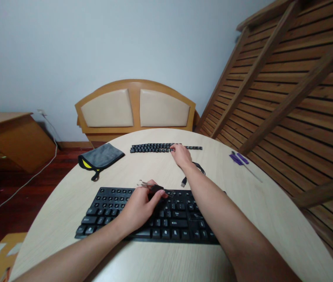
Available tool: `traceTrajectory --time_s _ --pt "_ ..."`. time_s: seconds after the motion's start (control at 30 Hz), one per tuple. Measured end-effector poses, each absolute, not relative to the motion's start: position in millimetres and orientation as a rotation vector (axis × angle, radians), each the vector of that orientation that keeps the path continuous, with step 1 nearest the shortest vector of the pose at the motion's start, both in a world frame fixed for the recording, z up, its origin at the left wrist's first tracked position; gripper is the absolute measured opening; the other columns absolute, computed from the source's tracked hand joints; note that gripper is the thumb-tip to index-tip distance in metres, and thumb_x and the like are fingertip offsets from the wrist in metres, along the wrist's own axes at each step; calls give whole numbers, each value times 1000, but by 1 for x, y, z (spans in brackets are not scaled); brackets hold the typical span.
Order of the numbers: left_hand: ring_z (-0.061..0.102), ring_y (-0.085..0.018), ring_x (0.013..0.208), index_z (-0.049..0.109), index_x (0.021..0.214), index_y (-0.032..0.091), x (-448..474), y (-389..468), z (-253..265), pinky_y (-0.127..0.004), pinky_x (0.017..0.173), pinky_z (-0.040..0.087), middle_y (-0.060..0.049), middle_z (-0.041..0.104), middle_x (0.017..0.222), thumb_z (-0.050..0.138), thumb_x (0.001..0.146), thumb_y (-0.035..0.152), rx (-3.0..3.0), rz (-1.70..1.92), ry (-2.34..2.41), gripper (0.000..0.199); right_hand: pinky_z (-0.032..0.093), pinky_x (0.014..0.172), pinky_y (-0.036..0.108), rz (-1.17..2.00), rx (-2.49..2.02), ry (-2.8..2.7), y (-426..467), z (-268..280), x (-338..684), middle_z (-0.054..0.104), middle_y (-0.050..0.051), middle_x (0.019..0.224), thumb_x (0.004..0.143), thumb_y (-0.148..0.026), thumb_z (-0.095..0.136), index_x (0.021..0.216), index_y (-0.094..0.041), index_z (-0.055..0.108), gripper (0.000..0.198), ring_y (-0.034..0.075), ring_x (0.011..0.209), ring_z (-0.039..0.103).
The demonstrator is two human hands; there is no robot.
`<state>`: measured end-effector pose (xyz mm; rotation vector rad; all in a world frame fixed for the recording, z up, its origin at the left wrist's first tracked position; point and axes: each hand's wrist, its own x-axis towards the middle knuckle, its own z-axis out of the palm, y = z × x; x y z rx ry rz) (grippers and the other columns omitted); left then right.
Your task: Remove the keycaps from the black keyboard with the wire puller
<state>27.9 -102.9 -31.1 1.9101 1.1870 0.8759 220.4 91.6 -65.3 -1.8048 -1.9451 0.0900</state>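
Note:
A black keyboard [166, 234] lies on the round table in front of me, with its upper rows bare of keycaps. My left hand [138, 205] rests over it, fingers closed round a keycap puller [156, 188] with a dark handle and metal wire ends. Farther away, loose black keycaps [151, 148] are lined up in rows. My right hand [180, 154] reaches to these rows, thumb and fingertips pinched on a keycap [171, 149], partly hidden by the fingers. Under the right forearm runs the black USB cable [184, 181], its plug showing.
A grey cloth with yellow lining [103, 156] lies on the table [66, 203] at the left. Purple-handled brush-like tools [238, 158] lie at the right. Beyond the table are a padded headboard [137, 105] and leaning wooden slats [278, 94].

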Motion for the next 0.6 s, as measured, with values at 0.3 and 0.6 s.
traceTrajectory --time_s 0.3,0.6 --pt "62 -20 86 71 86 17 28 -101 -31 -33 82 45 -4 66 85 48 96 32 1916 873 1183 29 45 89 31 76 -1838 -1983 83 -58 217 66 5 116 90 -25 55 116 -27 64 27 20 105 61" --pt "62 -20 85 66 90 17 26 -102 -32 -35 82 47 -4 68 86 50 96 31 1982 885 1148 22 45 89 35 53 -1751 -2202 34 2 217 69 8 113 83 -31 65 107 -21 68 27 26 106 61"
